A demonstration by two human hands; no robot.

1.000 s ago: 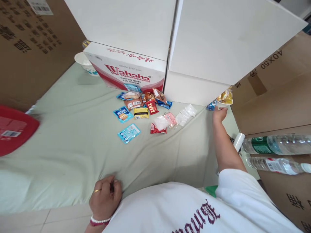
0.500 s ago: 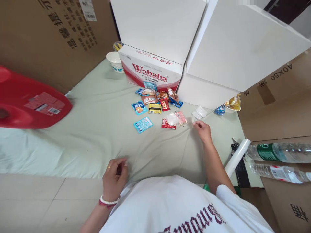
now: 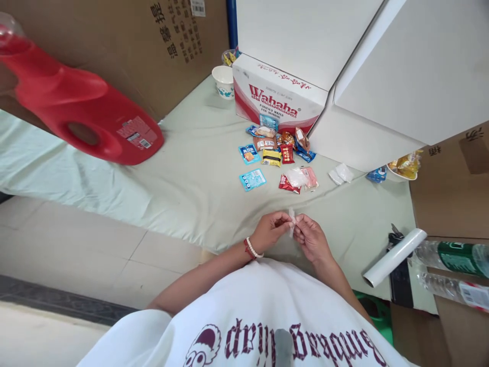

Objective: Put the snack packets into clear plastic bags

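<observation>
My left hand (image 3: 270,229) and my right hand (image 3: 312,238) meet in front of my chest. Both pinch a small clear plastic bag (image 3: 292,213), which stands crumpled between the fingertips; most of it is hidden by the fingers. Beyond them on the green cloth lie a pink packet (image 3: 310,177), a crumpled clear bag (image 3: 296,177) and a red packet (image 3: 287,184). A light blue packet (image 3: 252,179) lies flat to their left. Farther back is a heap of snack packets, with a yellow one (image 3: 271,157) and a red one (image 3: 287,153) at its front.
A Wahaha carton (image 3: 278,97) and white boxes (image 3: 405,76) stand behind the snacks. Left is a large red jug (image 3: 87,117); a paper cup (image 3: 223,82) is by the carton. White packets (image 3: 341,174), a snack bowl (image 3: 405,171), a white roll (image 3: 395,257) and plastic bottles (image 3: 454,255) are right.
My left hand has come up and right to meet my right hand, which has drawn back toward my body. Both now grip the small bag. The view has shifted left.
</observation>
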